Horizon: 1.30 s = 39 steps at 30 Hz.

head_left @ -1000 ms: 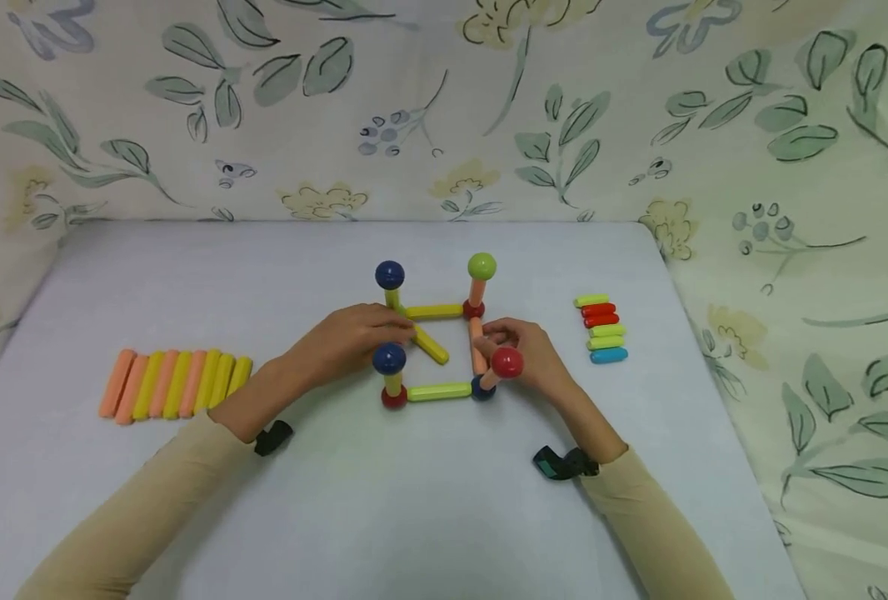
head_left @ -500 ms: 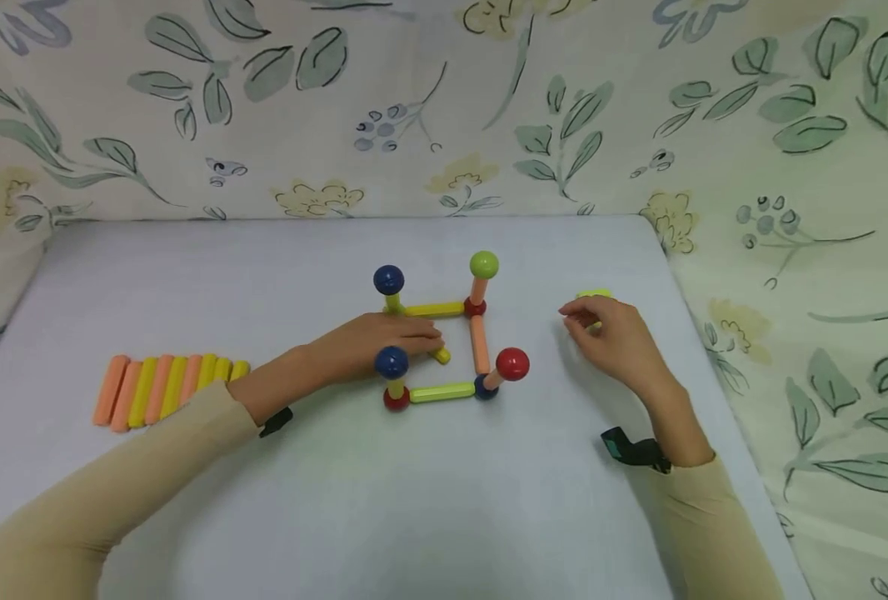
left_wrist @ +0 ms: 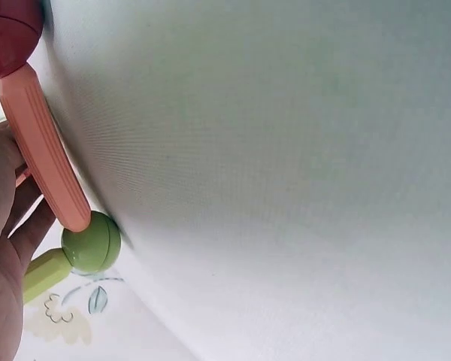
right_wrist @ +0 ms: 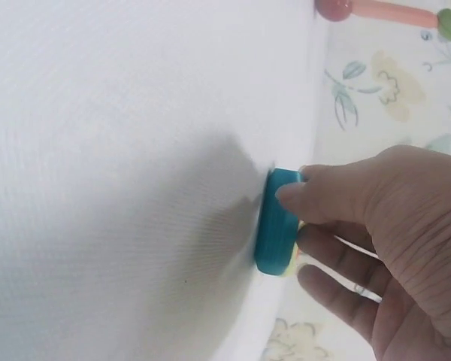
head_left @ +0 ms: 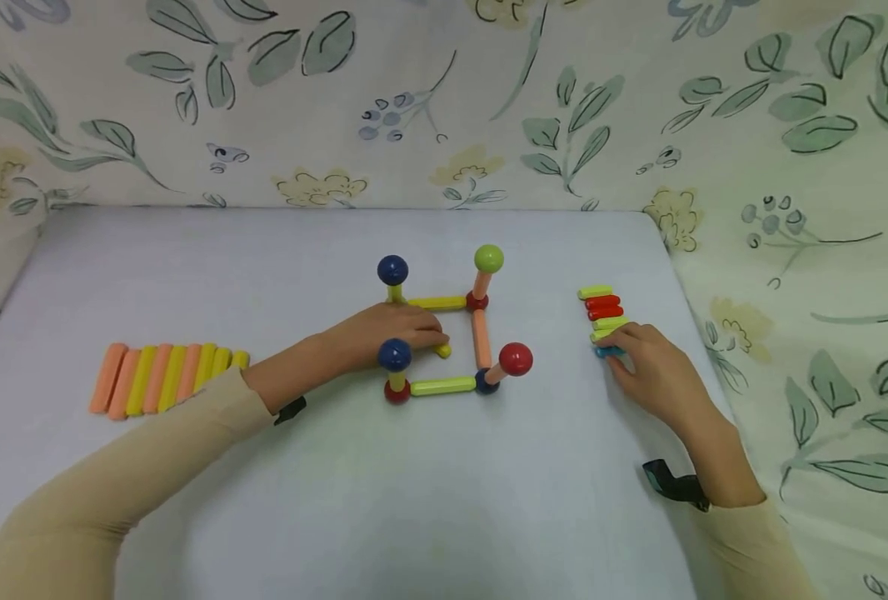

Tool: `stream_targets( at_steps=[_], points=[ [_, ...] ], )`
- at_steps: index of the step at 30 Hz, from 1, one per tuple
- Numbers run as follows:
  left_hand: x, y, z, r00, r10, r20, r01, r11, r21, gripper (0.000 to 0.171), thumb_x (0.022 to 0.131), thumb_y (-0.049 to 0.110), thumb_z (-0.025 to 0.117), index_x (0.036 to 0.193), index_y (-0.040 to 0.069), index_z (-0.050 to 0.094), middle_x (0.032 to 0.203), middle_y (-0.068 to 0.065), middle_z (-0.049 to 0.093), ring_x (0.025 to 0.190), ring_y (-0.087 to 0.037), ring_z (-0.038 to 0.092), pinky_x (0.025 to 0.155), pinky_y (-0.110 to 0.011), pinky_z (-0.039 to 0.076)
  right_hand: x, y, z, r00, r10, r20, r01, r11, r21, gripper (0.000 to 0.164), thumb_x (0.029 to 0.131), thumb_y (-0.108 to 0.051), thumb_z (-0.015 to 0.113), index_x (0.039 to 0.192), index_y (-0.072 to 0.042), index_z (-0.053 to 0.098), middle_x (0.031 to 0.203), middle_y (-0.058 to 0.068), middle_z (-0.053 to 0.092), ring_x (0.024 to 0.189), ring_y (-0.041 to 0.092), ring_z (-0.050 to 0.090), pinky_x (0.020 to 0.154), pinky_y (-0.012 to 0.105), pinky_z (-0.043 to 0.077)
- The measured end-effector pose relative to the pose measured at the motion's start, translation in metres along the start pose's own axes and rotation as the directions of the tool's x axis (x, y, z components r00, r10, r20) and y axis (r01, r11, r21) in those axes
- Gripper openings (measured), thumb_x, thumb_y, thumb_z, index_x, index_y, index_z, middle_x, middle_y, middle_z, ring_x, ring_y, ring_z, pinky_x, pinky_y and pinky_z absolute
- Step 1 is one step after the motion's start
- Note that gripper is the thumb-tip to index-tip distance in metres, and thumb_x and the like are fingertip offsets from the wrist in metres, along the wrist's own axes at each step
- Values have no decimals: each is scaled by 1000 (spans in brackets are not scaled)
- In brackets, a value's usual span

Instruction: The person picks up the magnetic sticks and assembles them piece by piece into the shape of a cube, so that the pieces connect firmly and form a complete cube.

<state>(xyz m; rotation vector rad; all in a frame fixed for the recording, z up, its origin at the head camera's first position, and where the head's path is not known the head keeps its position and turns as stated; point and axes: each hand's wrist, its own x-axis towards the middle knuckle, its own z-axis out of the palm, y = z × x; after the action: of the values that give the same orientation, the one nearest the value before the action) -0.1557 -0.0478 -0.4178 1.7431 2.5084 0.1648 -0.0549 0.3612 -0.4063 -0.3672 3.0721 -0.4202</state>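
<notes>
In the head view, my left hand point(head_left: 395, 329) lies inside a frame of magnetic sticks and balls. A yellow stick point(head_left: 443, 351) pokes out from under its fingertips; I cannot tell whether the fingers grip it. The left wrist view has these fingers behind a salmon stick point(left_wrist: 45, 150) that joins a red ball point(left_wrist: 11, 34) to a green ball point(left_wrist: 92, 242). At the near end of the short stick row, my right hand point(head_left: 657, 367) pinches a blue stick point(right_wrist: 276, 226), thumb on its face, the other fingers behind.
Upright sticks at the frame's corners carry blue point(head_left: 393, 270), green point(head_left: 489, 258) and red point(head_left: 516, 359) balls. Red sticks point(head_left: 604, 307) and light-green sticks point(head_left: 596, 292) lie beside the right hand. Salmon and yellow sticks point(head_left: 142, 379) form a row at left, partly behind the left sleeve.
My right hand has left the frame's right side, moved right to the short stick row and taken hold of the blue stick. My left hand has slid right over the yellow stick.
</notes>
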Motion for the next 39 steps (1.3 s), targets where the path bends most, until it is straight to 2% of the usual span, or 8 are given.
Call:
stream_targets(
  at_steps=[5,16,22,25,28,33,36,39],
  points=[
    [1,2,3,1000,-17,-7,17,1000,2,39,100,6,73,138,12,68,131,-6,69,126,-24,65,110,-38,53,0,-2,0,1000,-20,-14,20,1000,-16,33,85,5,83,117,1,76,117,21,72,109,40,65,91,57,60],
    [0,5,4,998,-58,-32,57,998,-33,38,100,6,72,136,14,70,130,-5,69,125,-24,65,109,-38,54,-4,-3,-1,999,29,38,-28,1000,-12,36,86,-1,86,120,1,75,117,24,72,112,43,64,92,60,59],
    [-6,4,6,996,-72,-61,69,997,-38,38,100,6,72,137,15,70,132,-5,69,127,-24,65,109,-40,54,5,-15,0,998,-39,41,34,991,133,31,90,-7,84,119,-5,74,115,14,74,102,32,71,89,54,62],
    [-8,3,7,994,-69,-84,66,997,-32,38,100,5,73,136,15,70,131,-4,70,126,-23,65,108,-39,55,18,-26,2,992,-120,29,107,956,275,29,92,-5,82,119,-7,73,113,7,75,98,25,74,87,48,64],
    [-9,3,6,993,-62,-101,59,998,-28,37,99,5,73,135,14,71,131,-5,70,126,-23,66,107,-38,55,35,-38,3,986,-160,55,123,899,421,27,94,-7,79,121,-8,72,113,4,75,100,21,74,87,38,65],
    [-10,3,4,992,-64,-107,60,997,-42,36,100,5,72,135,11,70,131,-7,70,125,-25,66,107,-40,55,66,-59,7,978,-110,175,-15,807,590,27,99,-21,76,124,-10,73,113,2,74,102,19,69,89,27,60],
    [-8,2,5,993,-62,-102,56,997,-59,36,101,6,71,136,10,69,131,-8,69,125,-26,66,108,-40,55,82,-75,11,967,-94,237,-74,785,615,31,100,-28,75,126,-11,73,111,3,75,103,20,68,91,30,57],
    [-6,1,8,993,-51,-109,43,996,-73,36,101,6,71,137,11,69,132,-8,69,126,-25,65,107,-39,55,93,-89,15,955,-115,275,-85,779,622,31,99,-29,77,123,-10,74,108,4,76,102,21,69,90,34,57]
  ],
)
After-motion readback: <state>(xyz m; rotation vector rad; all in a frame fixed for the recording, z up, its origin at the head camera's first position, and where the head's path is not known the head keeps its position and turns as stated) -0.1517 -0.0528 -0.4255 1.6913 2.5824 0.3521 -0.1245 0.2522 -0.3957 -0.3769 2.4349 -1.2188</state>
